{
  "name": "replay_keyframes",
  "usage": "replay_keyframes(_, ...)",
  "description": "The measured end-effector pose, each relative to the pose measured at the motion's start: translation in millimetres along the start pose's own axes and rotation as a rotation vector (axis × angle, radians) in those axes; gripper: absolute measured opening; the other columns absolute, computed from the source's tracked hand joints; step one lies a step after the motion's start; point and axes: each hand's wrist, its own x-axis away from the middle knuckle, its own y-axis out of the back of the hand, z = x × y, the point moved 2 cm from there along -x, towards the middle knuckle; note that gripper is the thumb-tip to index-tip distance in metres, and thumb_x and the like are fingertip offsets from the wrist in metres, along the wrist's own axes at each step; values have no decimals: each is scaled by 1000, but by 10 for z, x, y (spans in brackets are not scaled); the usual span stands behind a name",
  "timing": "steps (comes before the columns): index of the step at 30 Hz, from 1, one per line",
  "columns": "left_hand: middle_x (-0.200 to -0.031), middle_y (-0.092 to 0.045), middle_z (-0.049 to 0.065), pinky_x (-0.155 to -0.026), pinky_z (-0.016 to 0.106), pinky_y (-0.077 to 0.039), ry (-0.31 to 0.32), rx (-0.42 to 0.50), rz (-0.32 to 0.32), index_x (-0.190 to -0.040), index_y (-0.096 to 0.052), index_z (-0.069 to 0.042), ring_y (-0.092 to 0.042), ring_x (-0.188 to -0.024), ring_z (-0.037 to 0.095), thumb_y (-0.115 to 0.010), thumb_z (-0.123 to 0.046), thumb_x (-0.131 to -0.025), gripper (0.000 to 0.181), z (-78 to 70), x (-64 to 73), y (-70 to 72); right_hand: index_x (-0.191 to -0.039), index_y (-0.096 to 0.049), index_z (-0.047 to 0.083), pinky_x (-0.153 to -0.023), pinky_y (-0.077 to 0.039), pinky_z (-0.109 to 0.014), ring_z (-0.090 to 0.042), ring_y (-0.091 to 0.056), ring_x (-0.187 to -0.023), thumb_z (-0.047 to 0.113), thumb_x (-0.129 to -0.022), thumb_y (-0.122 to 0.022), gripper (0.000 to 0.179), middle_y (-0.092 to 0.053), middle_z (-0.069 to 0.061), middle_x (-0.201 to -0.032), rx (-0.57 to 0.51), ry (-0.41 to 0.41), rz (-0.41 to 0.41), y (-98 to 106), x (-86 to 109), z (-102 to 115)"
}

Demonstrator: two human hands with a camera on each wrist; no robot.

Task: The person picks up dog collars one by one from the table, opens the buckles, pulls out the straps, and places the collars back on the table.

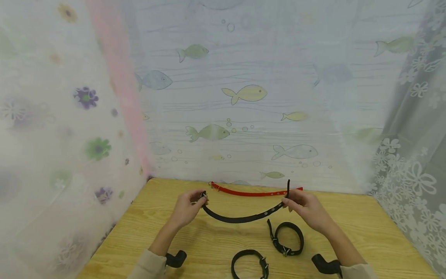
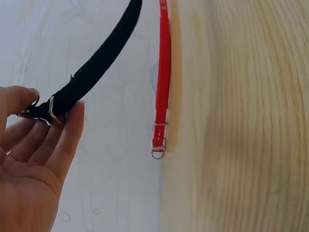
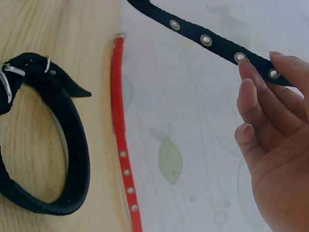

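Note:
A black collar hangs in a shallow curve between the two hands, above the wooden table. My left hand pinches its buckle end between thumb and fingers; the metal buckle shows in the left wrist view. At the other end my right hand pinches the strap near its eyelets, and the tip sticks up past the fingers. Behind it, a red collar lies stretched out along the table's back edge. Closer in, a buckled black collar forms a loop, its loose tail pointing up and left.
Another looped black collar lies at the front of the table, cut off by the frame's lower edge. A fish-print sheet hangs behind the table, with flowered sheets at the sides.

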Motion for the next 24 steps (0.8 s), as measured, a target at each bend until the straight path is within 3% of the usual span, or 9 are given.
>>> replay_keyframes(8,-95,-74,13,-72,34,-62,7,-50,-73,-112,-75,1,-72,-90,28,-63,-8,-103,17,89,27,46,-106,-70,6,-74,-53,-29,-17,-65,-75,19,-107,-58,17,-68,-3,-86,-49,-75,-52,99,58,-161)
replay_keyframes(12,-84,-70,7,-59,31,-58,38,-46,-92,-104,-76,-1,-69,-71,29,-65,-9,-102,14,150,15,73,-106,-68,3,-69,-51,-30,-20,-61,-74,18,-108,-56,20,-68,-3,-84,-80,-84,-86,130,88,-222)
replay_keyframes(15,-78,-69,9,-59,38,-59,107,55,-84,-101,-74,0,-66,-61,25,-65,-8,-101,12,209,7,81,-106,-66,-2,-68,-52,-29,-20,-62,-74,19,-109,-55,24,-70,-4,-85,-117,-106,-117,137,113,-282)
replay_keyframes(19,-83,-70,21,-67,44,-61,200,222,-79,-110,-72,3,-69,-66,26,-63,-6,-102,15,274,8,71,-110,-64,-9,-70,-55,-28,-20,-65,-77,21,-109,-54,31,-72,-4,-88,-191,-159,-161,127,150,-379)
replay_keyframes(24,-94,-69,33,-73,42,-62,235,329,-51,-117,-67,8,-72,-72,27,-56,-7,-106,22,313,2,40,-118,-58,-17,-77,-58,-27,-22,-70,-85,22,-109,-53,40,-74,-2,-94,-302,-209,-211,104,184,-496)
